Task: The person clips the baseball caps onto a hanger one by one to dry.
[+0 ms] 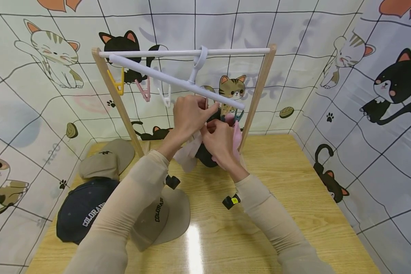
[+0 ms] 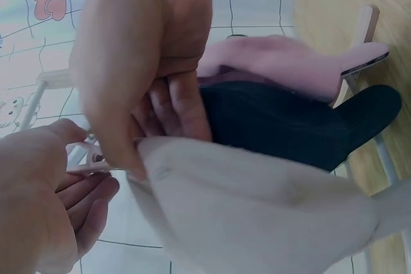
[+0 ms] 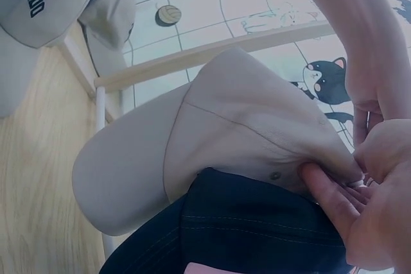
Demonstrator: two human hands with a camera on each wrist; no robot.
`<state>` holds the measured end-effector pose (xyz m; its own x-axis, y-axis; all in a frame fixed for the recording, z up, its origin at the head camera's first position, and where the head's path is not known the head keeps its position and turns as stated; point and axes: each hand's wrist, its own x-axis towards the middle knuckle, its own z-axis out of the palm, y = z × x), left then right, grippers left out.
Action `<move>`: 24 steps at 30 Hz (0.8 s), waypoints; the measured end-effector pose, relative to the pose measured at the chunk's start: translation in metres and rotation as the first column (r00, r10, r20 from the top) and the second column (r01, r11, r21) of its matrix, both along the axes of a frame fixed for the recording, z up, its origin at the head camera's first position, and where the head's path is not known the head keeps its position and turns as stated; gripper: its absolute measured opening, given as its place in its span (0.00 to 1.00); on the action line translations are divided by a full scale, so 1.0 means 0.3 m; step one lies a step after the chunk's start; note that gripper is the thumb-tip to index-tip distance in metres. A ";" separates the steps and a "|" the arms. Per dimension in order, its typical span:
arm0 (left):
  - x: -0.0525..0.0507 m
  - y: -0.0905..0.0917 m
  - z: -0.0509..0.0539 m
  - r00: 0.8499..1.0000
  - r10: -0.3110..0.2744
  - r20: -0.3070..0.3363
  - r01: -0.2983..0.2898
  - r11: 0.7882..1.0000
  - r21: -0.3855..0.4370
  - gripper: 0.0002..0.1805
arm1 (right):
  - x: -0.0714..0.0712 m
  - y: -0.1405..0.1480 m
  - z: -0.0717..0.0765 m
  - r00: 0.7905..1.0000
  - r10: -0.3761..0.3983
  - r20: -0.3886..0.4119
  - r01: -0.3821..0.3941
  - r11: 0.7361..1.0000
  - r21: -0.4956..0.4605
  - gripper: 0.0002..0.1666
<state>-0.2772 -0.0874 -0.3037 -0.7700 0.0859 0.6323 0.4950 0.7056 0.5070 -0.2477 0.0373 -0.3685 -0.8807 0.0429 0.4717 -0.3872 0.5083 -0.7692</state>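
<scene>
My left hand (image 1: 190,116) is just under the white hanger bar (image 1: 150,74), pinching a pale clothespin (image 2: 87,158) in the left wrist view. Below it, my right hand (image 1: 219,140) pinches the upper edge of a light beige cap (image 3: 237,126), whose brim points down. A dark navy cap (image 2: 270,120) hangs beside the beige one, partly covered by it. Farther right hangs a pink cap (image 1: 238,135), near a teal clothespin (image 1: 239,115) on the bar. Fingers and fabric hide whether the pale clothespin bites the beige cap.
The hanger hooks over the rail of a wood-and-white rack (image 1: 239,51). Yellow (image 1: 118,83), pink (image 1: 144,90) and white (image 1: 165,96) clothespins dangle at its left. On the table's left lie a tan cap (image 1: 101,163), a navy cap (image 1: 78,209) and another tan cap (image 1: 172,217).
</scene>
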 end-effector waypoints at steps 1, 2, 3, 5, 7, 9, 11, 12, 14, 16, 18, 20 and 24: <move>0.001 -0.004 0.004 1.000 0.001 -0.004 -0.001 1.000 -0.021 0.30 | 0.000 -0.001 -0.001 1.000 -0.003 -0.003 0.003 1.000 0.003 0.18; 0.001 -0.007 0.008 1.000 -0.001 -0.006 0.001 0.999 -0.037 0.30 | -0.001 -0.002 -0.002 1.000 -0.005 -0.007 0.005 1.000 0.006 0.19; 0.001 -0.011 0.011 1.000 -0.003 -0.008 0.003 0.999 -0.051 0.30 | -0.001 -0.002 -0.004 1.000 -0.007 -0.010 0.007 1.000 0.009 0.19; 0.000 -0.017 0.016 1.000 -0.014 -0.007 0.014 0.998 -0.064 0.31 | -0.001 -0.004 -0.007 1.000 -0.006 -0.019 0.006 1.000 0.009 0.19; 0.000 -0.022 0.019 0.999 -0.029 -0.013 0.028 0.997 -0.065 0.31 | -0.002 -0.006 -0.008 0.999 -0.007 -0.038 0.007 1.000 0.014 0.18; 0.001 -0.024 0.023 0.999 -0.040 -0.027 0.038 0.997 -0.072 0.31 | -0.002 -0.007 -0.007 0.998 -0.011 -0.068 0.012 1.000 0.022 0.19; 0.002 -0.026 0.026 0.998 -0.048 -0.037 0.045 0.996 -0.073 0.31 | -0.003 -0.008 -0.006 0.994 -0.018 -0.103 0.021 0.999 0.028 0.19; 0.003 -0.027 0.026 0.998 -0.052 -0.039 0.049 0.996 -0.073 0.31 | -0.004 -0.008 -0.005 0.992 -0.024 -0.123 0.029 0.999 0.035 0.19; 0.004 -0.028 0.027 0.998 -0.056 -0.037 0.053 0.996 -0.068 0.30 | -0.006 -0.009 -0.004 0.988 -0.034 -0.152 0.041 0.998 0.042 0.20; 0.005 -0.029 0.027 0.998 -0.062 -0.028 0.061 0.997 -0.057 0.30 | -0.007 -0.008 -0.003 0.984 -0.042 -0.171 0.051 0.997 0.050 0.22; 0.005 -0.032 0.027 0.997 -0.068 -0.020 0.067 0.997 -0.048 0.30 | -0.008 -0.008 -0.002 0.982 -0.049 -0.183 0.061 0.996 0.060 0.24; 0.005 -0.034 0.028 0.997 -0.073 -0.015 0.072 0.997 -0.041 0.30 | -0.009 -0.006 -0.001 0.980 -0.058 -0.190 0.072 0.995 0.069 0.26; 0.006 -0.037 0.030 0.997 -0.078 -0.020 0.078 0.996 -0.038 0.30 | -0.010 -0.003 0.004 0.976 -0.074 -0.207 0.092 0.993 0.077 0.26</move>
